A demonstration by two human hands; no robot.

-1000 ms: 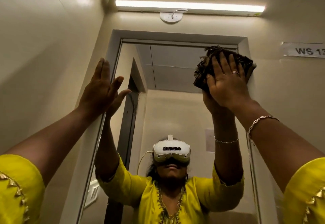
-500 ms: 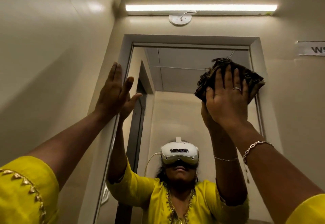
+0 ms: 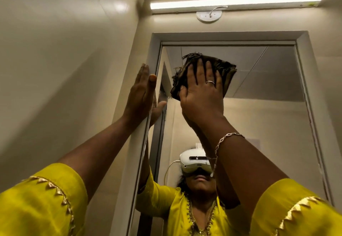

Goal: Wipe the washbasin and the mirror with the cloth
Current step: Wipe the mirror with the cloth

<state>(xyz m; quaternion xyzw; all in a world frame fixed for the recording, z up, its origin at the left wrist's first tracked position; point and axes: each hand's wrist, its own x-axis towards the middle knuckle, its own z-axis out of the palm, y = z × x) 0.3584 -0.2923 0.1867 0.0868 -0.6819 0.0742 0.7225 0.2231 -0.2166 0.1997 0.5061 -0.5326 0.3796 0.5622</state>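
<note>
My right hand (image 3: 201, 95) presses the cloth (image 3: 226, 71) flat-fingered near the mirror (image 3: 268, 80)'s top-left corner; my left hand (image 3: 138, 95) lies flat, empty, on its frame (image 3: 155, 54).

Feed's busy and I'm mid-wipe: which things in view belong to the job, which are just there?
Job: dark folded cloth; grey-framed wall mirror; right hand pressing the cloth to it; left hand flat on its left edge.
Just there: lit tube light; round white wall fitting.

Glossy beige walls (image 3: 55, 50) met in a corner — a lit tube light (image 3: 236, 4) ran overhead (round white plate (image 3: 209, 16) just beneath).
</note>
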